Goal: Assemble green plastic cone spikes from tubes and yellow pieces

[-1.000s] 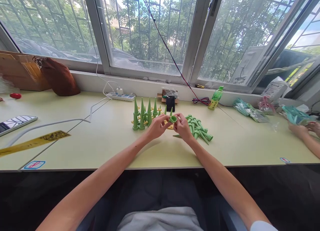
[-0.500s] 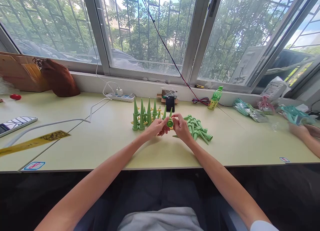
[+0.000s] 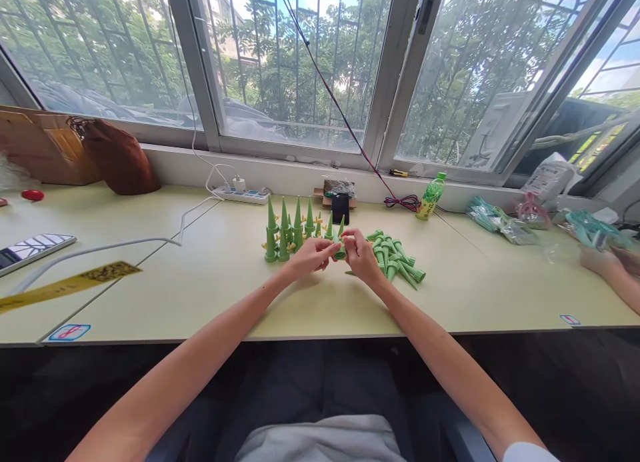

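Between my hands is a green plastic spike (image 3: pixel 340 253), its wide round end tilted down toward me. My left hand (image 3: pixel 315 254) pinches it from the left, while my right hand (image 3: pixel 361 254) grips it from the right with bent fingers. Behind my left hand, green spikes with small yellow valves (image 3: pixel 284 232) stand upright in rows, points up. A loose heap of green spikes (image 3: pixel 395 254) lies just right of my right hand. Whatever sits directly behind my fingers is mostly hidden.
A dark phone (image 3: pixel 341 209) leans at the back, and a green bottle (image 3: pixel 431 197) stands by the sill. At left are a power strip (image 3: pixel 244 194), a white cable (image 3: pixel 125 242) and another phone (image 3: pixel 35 250). Another person's hand (image 3: pixel 600 261) is at far right.
The green spike has moved slightly left and down. Its open end faced me earlier and now tips downward. Both hands stay on it.
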`<state>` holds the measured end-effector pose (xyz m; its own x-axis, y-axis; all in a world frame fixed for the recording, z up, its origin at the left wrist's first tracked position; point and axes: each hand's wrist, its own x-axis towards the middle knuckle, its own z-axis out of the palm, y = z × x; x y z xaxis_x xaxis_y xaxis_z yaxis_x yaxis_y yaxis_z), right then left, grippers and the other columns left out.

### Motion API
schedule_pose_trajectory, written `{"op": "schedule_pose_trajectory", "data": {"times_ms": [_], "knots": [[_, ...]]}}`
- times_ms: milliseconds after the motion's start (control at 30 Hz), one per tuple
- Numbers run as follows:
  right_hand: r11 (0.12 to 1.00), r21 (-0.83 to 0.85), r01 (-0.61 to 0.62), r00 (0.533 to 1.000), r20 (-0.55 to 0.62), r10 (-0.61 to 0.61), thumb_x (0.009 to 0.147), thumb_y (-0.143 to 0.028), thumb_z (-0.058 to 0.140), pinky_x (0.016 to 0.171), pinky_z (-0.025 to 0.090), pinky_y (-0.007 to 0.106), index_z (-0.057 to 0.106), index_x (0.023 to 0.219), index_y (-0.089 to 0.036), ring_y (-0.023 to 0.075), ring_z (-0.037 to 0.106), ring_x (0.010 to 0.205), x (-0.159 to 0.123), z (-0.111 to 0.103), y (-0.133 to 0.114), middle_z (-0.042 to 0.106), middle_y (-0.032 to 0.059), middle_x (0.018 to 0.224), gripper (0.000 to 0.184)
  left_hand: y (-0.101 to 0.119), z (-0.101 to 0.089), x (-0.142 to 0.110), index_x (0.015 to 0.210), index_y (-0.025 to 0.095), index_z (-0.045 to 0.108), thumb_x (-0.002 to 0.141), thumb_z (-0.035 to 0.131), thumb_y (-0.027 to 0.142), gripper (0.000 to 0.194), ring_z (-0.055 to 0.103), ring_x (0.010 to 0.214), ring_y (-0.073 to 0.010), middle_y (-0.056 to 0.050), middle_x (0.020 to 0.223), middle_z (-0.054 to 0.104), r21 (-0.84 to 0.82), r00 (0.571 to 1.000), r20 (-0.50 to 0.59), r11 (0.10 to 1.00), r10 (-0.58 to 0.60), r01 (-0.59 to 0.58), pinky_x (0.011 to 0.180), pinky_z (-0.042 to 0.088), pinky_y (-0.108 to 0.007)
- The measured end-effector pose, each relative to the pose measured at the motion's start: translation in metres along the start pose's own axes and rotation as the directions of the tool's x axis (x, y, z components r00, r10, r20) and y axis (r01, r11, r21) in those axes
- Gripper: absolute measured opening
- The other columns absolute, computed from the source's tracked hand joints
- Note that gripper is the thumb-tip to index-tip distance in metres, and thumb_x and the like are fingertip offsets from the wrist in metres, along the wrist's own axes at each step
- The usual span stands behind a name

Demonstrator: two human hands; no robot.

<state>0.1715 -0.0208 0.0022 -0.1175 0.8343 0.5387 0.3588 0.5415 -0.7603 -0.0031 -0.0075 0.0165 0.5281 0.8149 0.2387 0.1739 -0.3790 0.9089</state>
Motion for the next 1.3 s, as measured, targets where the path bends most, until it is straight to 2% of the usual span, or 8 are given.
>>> {"op": "schedule_pose_trajectory", "data": {"times_ms": [133,233,333,633,833,1033,1133,1300], "knots": [[1.0,-0.016,-0.015,1.0,0.005,0.015,0.097,-0.05,0.039,0.053,0.035,0.024,0.05,0.103,-0.021,0.0122,0.043,0.048,0.0,0.0,0.0,0.05,-0.0051,0.058,0.032,0.002,0.002,-0.001,0.065,0.015,0.055,0.085,0.061,0.058,0.048,0.047,0.046,-0.0073,0.003,0.053,0.05,0.172,0.99,-0.046,0.977,0.133,-0.124,0.046,0.034,-0.02],[0.999,-0.033,-0.028,1.0,0.012,0.028,0.098,-0.048,0.039,0.054,0.035,0.025,0.05,0.104,-0.021,0.0126,0.043,0.047,-0.001,-0.001,0.0,0.051,-0.0048,0.058,0.03,-0.002,0.004,0.0,0.069,0.015,0.058,0.083,0.065,0.054,0.042,0.047,0.051,-0.0082,0.001,0.062,0.056,0.308,0.968,-0.115,0.935,0.221,-0.177,0.049,0.036,-0.021],[0.998,-0.042,-0.039,0.999,0.008,0.039,0.098,-0.047,0.038,0.053,0.035,0.025,0.051,0.104,-0.021,0.0135,0.044,0.047,0.0,-0.001,0.0,0.05,-0.0052,0.056,0.029,-0.007,0.004,0.001,0.071,0.015,0.061,0.084,0.065,0.051,0.039,0.049,0.055,-0.01,0.0,0.066,0.06,0.417,0.943,-0.137,0.881,0.302,-0.222,0.053,0.039,-0.023],[0.994,0.021,-0.106,0.994,0.014,0.106,0.094,-0.042,0.044,0.046,0.029,0.024,0.051,0.099,-0.023,0.0132,0.038,0.042,0.002,0.0,0.008,0.04,-0.0079,0.047,0.021,-0.007,0.004,0.0,0.067,0.016,0.059,0.088,0.063,0.048,0.038,0.047,0.058,-0.0113,-0.001,0.068,0.055,0.546,0.92,-0.046,0.781,0.389,-0.303,0.058,0.038,-0.025],[0.987,0.081,-0.14,0.99,0.009,0.14,0.091,-0.041,0.047,0.045,0.031,0.024,0.051,0.1,-0.022,0.0128,0.039,0.041,0.003,0.001,0.011,0.041,-0.008,0.049,0.021,-0.006,0.002,-0.002,0.077,0.016,0.062,0.092,0.059,0.045,0.032,0.047,0.056,-0.0099,-0.002,0.076,0.055,0.597,0.9,0.015,0.718,0.436,-0.358,0.06,0.039,-0.025],[0.984,0.108,-0.142,0.989,-0.024,0.146,0.094,-0.045,0.045,0.043,0.032,0.023,0.05,0.1,-0.022,0.0124,0.04,0.042,0.003,0.004,0.011,0.042,-0.0073,0.05,0.024,-0.009,0.002,0.002,0.086,0.016,0.066,0.093,0.059,0.042,0.027,0.047,0.056,-0.0084,-0.004,0.09,0.059,0.632,0.89,-0.05,0.704,0.453,-0.323,0.064,0.04,-0.025],[0.983,0.141,-0.114,0.991,-0.046,0.122,0.095,-0.048,0.045,0.043,0.032,0.022,0.049,0.101,-0.023,0.0112,0.039,0.042,0.004,0.006,0.011,0.042,-0.0077,0.05,0.027,-0.008,0.005,0.003,0.089,0.017,0.067,0.094,0.057,0.039,0.025,0.049,0.059,-0.0091,-0.005,0.092,0.059,0.634,0.901,-0.091,0.722,0.425,-0.277,0.066,0.042,-0.025],[0.984,0.172,-0.05,0.988,-0.135,0.074,0.094,-0.053,0.046,0.043,0.031,0.021,0.049,0.102,-0.022,0.0096,0.035,0.043,0.004,0.005,0.01,0.04,-0.0081,0.053,0.033,-0.007,0.007,0.004,0.115,0.02,0.063,0.094,0.054,0.043,0.032,0.053,0.063,-0.0108,-0.007,0.106,0.06,0.633,0.929,-0.15,0.755,0.339,-0.173,0.068,0.045,-0.027]]}}
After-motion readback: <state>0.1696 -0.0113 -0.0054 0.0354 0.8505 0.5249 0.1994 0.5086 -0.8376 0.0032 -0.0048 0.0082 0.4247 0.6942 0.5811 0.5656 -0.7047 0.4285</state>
